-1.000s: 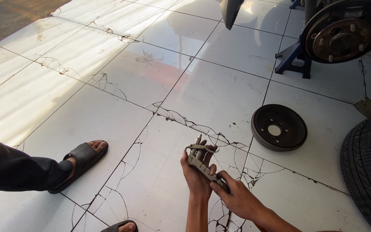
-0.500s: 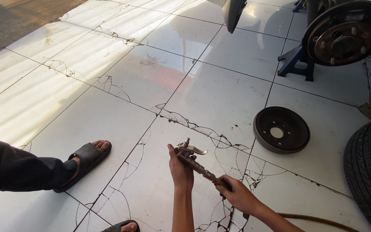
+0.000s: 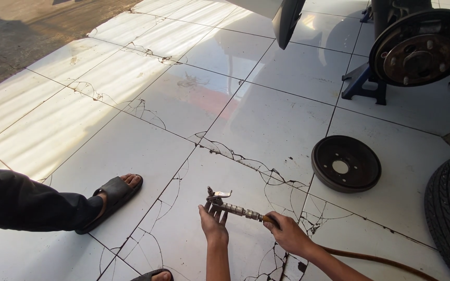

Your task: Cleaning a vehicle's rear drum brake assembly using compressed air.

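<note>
Both hands grip the air blow gun [image 3: 230, 206]: left hand [image 3: 213, 225] at its nozzle end, right hand [image 3: 286, 235] closed around its hose end. A brake drum [image 3: 346, 163] lies at two o'clock.

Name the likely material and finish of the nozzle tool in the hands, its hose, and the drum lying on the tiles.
Nozzle tool: likely bare metal, silvery with glints. Hose: probably rubber, dull orange-brown, bending freely. Drum: likely cast metal, dark, matt, rusty-brown.
</note>
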